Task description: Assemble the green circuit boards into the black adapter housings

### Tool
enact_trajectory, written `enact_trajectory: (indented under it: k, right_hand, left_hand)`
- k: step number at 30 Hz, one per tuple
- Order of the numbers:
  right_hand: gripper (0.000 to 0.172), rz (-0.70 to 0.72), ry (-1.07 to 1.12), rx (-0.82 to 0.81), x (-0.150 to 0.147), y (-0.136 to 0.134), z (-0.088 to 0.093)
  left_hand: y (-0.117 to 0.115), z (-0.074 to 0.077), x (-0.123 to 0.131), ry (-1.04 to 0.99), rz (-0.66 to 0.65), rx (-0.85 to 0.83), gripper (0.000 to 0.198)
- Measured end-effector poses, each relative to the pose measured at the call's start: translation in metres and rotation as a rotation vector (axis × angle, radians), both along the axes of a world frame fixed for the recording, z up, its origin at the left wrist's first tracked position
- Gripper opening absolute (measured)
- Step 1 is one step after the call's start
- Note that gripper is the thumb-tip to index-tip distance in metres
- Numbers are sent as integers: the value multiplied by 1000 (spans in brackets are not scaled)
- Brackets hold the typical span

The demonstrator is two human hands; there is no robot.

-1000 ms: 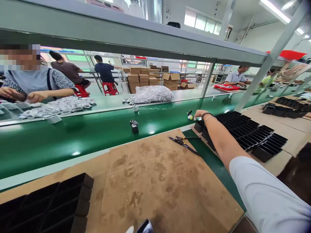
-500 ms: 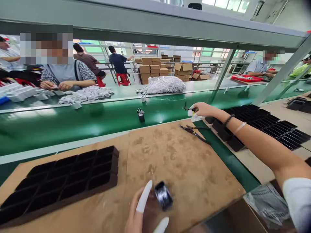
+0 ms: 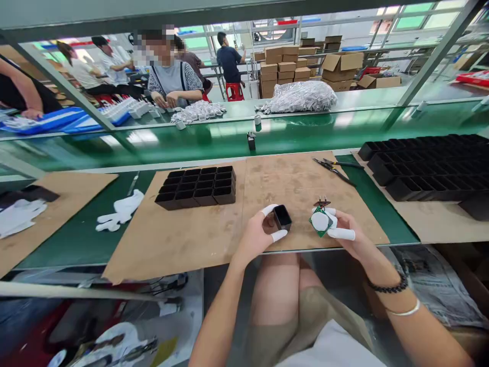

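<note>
My left hand (image 3: 257,234), white covers on its fingertips, has thumb and finger on two sides of a small open-topped black plastic case (image 3: 282,219) near the cardboard's front edge. The case's opening faces up and its inside is dark. To the right, my right hand (image 3: 349,232) pinches a green circuit board (image 3: 321,222) with a round white part on its face. A dark plug piece with two metal pins (image 3: 323,202) sticks up at the board's far side. Board and case are apart. Several black cases (image 3: 196,188) stand in a block at the left of the cardboard.
Pliers (image 3: 334,168) lie on the cardboard's far right corner. More black cases (image 3: 428,163) fill the right side. A black plug (image 3: 251,141) stands on the green belt (image 3: 210,145). White gloves (image 3: 120,210) lie left. Across the belt, a person (image 3: 173,81) handles white parts.
My right hand has come back from the belt's edge with the circuit board. My left hand has closed in on the black case. The view has tilted down and shifted left.
</note>
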State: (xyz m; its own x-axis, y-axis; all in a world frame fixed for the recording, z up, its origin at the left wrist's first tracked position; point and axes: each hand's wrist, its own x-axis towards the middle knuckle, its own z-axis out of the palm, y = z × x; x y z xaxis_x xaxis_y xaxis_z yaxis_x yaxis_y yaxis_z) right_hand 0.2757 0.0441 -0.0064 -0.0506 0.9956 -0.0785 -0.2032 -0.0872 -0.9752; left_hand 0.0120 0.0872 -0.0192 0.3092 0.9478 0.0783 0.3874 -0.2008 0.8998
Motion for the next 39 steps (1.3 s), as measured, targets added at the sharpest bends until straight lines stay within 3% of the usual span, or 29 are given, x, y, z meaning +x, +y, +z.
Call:
enact_trajectory:
  k: [4, 8, 13, 15, 20, 22, 27, 32, 37, 39]
  right_hand:
    - [40, -43, 245, 32, -43, -11, -13]
    - [33, -117, 425, 61, -63, -19, -16]
    - [29, -170, 517, 64, -60, -24, -20]
    - [21, -186, 551, 71, -57, -27, -25]
    - [24, -131, 610, 36, -56, -33, -33]
    - [29, -125, 589, 47, -58, -33, -32]
    - [33, -172, 544, 108, -59, -31, -29]
    - [29, -186, 501, 98, -51, -32, -31]
    - [27, -171, 504, 55, -54, -29, -28]
    - [27, -165, 516, 36, -59, -27, -26]
  left_hand:
    - [-11, 4, -1, -92, 33, 101, 64]
    - [-24, 1, 3, -78, 210, 265, 61]
    - [-27, -7, 23, 187, 544, 252, 70]
    - [-29, -8, 31, 303, 590, 225, 75]
    - [-38, -4, 33, 351, 505, 204, 51]
    - [-38, -1, 27, 308, 469, 211, 52]
    - [-17, 8, 7, 81, -12, 67, 106]
    - [16, 15, -4, 49, -406, -97, 106]
    - [20, 11, 4, -54, -381, -227, 118]
    - [15, 7, 11, -111, -373, -268, 114]
